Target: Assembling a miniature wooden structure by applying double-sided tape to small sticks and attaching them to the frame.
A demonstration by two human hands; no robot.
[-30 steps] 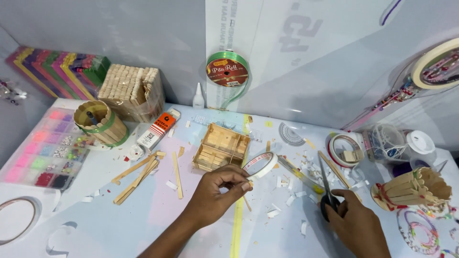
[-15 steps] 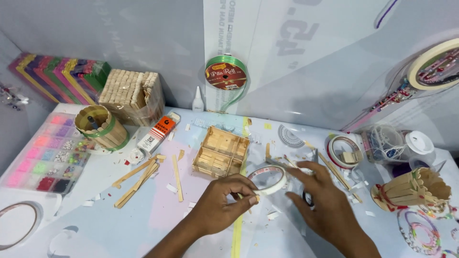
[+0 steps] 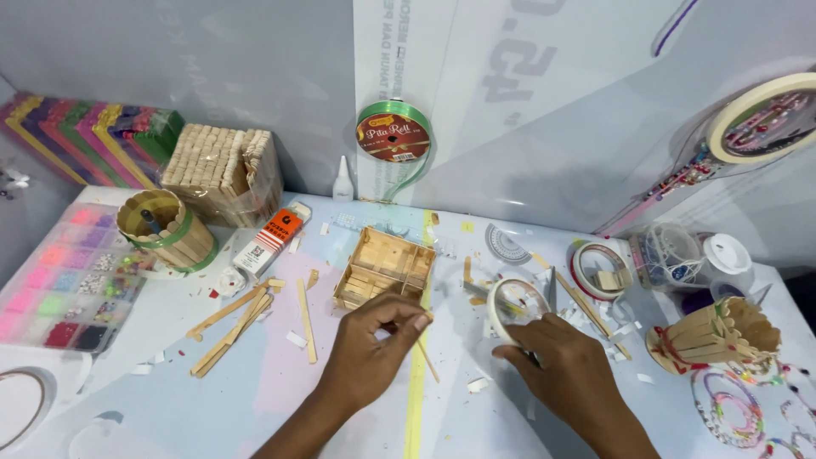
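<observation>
**Ana:** Looking down from the head camera, what are the two hands doing at the near edge of the table (image 3: 170, 399)?

**Ben:** The right hand (image 3: 571, 374) grips a roll of white tape (image 3: 510, 308), fingers clamped on its lower rim, the roll standing on edge just above the knuckles. The left hand (image 3: 367, 355) has its fingertips pinched together, seemingly on a thin wooden stick (image 3: 425, 355) that slants toward the yellow stripe (image 3: 415, 399); whether a tape end sits between those fingers, I cannot tell.

**Ana:** And what lies around them?

**Ben:** An open stick-built tray (image 3: 384, 267) lies just beyond the left hand, near the table's middle. Loose craft sticks (image 3: 234, 327) lie to its left, with a glue tube (image 3: 270, 240) and a stick-clad cup (image 3: 166, 229) toward the far left corner. A bead organiser (image 3: 64, 280) fills the left edge. Another tape roll (image 3: 602, 270) and a stick holder (image 3: 712, 336) sit toward the right edge.

**Ana:** How would you handle the tape well?

**Ben:** I'd judge it best to keep the roll steady in the right hand, draw a short length, and hold it taut and clear of the paper scraps (image 3: 586, 319), so it doesn't pick up litter or fold onto itself.
</observation>
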